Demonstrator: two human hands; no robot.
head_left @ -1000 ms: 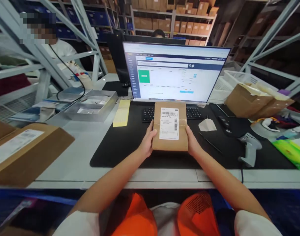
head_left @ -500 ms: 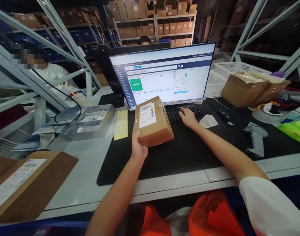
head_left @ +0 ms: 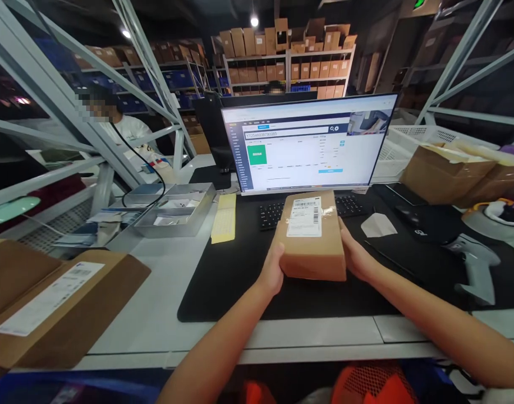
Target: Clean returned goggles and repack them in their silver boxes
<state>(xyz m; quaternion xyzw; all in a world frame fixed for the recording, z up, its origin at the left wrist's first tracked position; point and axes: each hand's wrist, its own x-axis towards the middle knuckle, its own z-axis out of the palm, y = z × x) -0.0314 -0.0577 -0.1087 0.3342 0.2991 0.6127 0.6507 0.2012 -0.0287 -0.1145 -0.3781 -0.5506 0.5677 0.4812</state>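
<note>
A brown cardboard box (head_left: 311, 255) with a white shipping label (head_left: 305, 217) on its top is held between my two hands, over the black desk mat (head_left: 227, 286). My left hand (head_left: 274, 269) grips its near left side, thumb on the edge. On the right side my right hand (head_left: 353, 249) presses against the box, its fingertips hidden behind it. Beyond the box lies a black keyboard (head_left: 271, 215), partly covered by it. The monitor (head_left: 299, 151) behind shows a page with a number in a search bar and a green square.
To the left are an opened brown carton (head_left: 84, 303), a grey tray (head_left: 173, 219) and a yellow notepad (head_left: 224, 219). On the right lie a barcode scanner (head_left: 473, 264), white paper (head_left: 379, 225) and open cartons (head_left: 446, 171). A person (head_left: 126, 126) sits beyond the metal frame.
My right hand has left the keyboard and taken hold of the box's right side. The box has turned and come lower, in front of the keyboard. A small camera picture now shows on the monitor.
</note>
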